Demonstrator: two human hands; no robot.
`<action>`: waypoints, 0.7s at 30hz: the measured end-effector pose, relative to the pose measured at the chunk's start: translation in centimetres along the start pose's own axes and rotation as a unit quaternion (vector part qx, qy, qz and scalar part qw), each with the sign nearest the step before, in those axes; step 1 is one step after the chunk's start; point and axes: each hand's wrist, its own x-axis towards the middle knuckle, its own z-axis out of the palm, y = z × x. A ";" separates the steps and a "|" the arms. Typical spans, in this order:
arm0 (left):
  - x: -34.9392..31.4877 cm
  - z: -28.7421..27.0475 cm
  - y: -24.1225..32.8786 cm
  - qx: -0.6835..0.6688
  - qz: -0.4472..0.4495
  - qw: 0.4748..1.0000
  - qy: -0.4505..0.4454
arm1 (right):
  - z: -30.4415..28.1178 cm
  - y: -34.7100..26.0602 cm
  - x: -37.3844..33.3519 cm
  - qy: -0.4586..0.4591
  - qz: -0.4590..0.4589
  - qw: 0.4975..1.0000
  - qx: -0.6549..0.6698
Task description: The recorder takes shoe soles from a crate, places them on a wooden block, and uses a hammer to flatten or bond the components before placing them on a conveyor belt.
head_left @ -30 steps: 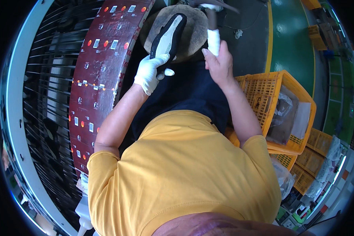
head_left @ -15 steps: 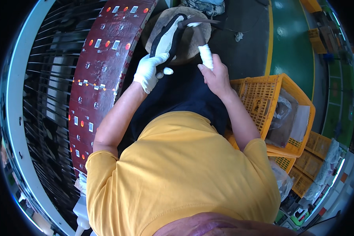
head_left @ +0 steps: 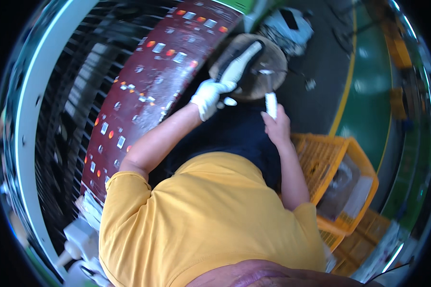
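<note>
My left hand [head_left: 208, 99], in a white glove, grips the near end of a black shoe [head_left: 235, 69] whose whitish underside faces up. The shoe lies tilted over a round wooden block [head_left: 274, 53], its far end pointing up and right. In my bare right hand [head_left: 277, 126] is a hammer [head_left: 271, 103], held by its white-wrapped handle. Its blurred head is over the right part of the block, apart from the shoe. The fingers of my left hand are partly hidden beneath the shoe.
A long maroon printed panel [head_left: 129, 122] runs along my left, beside a dark barred rack [head_left: 62, 110]. A yellow plastic crate [head_left: 316, 153] holding bags stands at my right. Beyond the block lies a plastic-wrapped bundle [head_left: 285, 31]. A yellow line [head_left: 345, 105] crosses the floor.
The whole view has swung, so the block, shoe and hands appear further right and lower. The hammer head has moved off the shoe's far end, toward the right; both grips are unchanged.
</note>
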 end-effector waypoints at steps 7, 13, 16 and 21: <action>-1.8 -1.0 1.2 -0.102 -0.015 0.994 -0.040 | 0.6 0.5 4.7 -0.048 0.057 0.997 0.013; -9.0 -5.1 4.2 -0.110 0.053 0.990 -0.073 | 2.3 -0.6 8.5 -0.069 0.118 0.974 0.179; -12.2 -7.7 5.9 -0.128 0.147 0.980 -0.029 | 3.0 -0.9 11.0 -0.068 0.105 0.977 0.175; -15.8 -12.7 9.2 -0.093 0.277 0.944 0.154 | 4.5 0.2 15.5 -0.057 0.099 0.979 0.167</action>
